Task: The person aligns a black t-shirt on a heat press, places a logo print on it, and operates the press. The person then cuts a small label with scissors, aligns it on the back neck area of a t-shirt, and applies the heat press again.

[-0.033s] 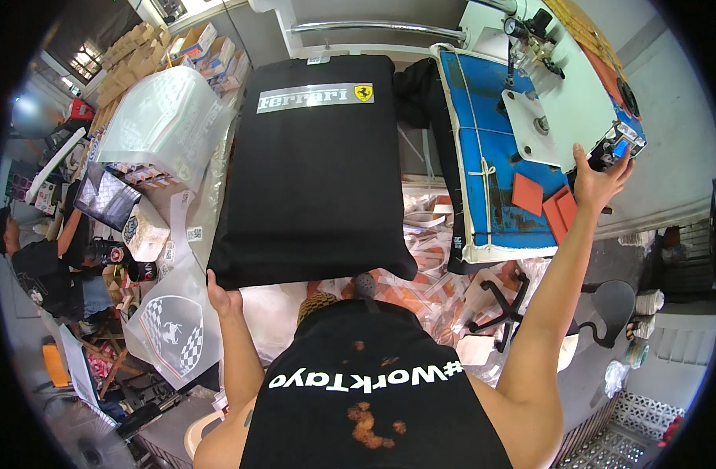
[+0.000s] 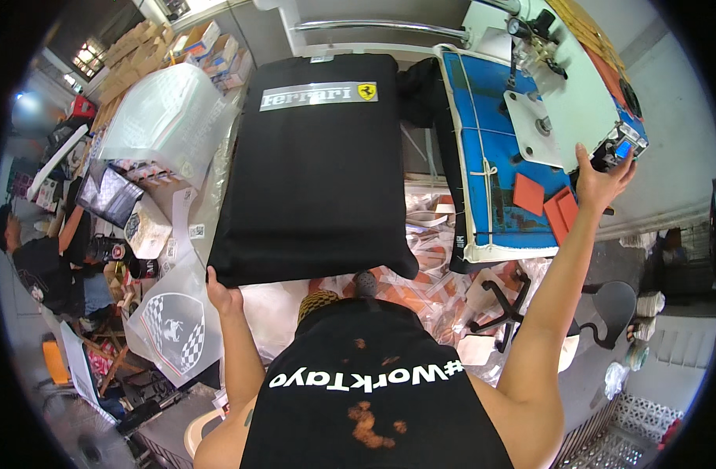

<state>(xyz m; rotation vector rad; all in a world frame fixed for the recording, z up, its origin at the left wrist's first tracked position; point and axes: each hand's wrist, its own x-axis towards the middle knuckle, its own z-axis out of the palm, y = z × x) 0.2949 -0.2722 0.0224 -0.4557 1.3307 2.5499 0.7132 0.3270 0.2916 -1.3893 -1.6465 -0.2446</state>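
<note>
A black garment (image 2: 319,180) is stretched flat over a padded board in front of me, with a silver lettered strip (image 2: 319,95) and a small yellow shield across its far end. My left hand (image 2: 223,295) holds the near left corner, its thumb side showing and its other fingers tucked out of sight under the cloth. At the far right, my right hand (image 2: 600,181) reaches to a small control box (image 2: 620,148) with a blue-lit display on the pale green press head. Its thumb and fingers are spread around the box's near end.
A blue-topped board (image 2: 491,227) with tied string and orange-red pads (image 2: 528,194) lies right of the garment. Translucent printed film (image 2: 174,332) and a clear plastic bin (image 2: 166,117) stand left. Another person (image 2: 49,270) sits far left. A black chair (image 2: 608,309) is at right.
</note>
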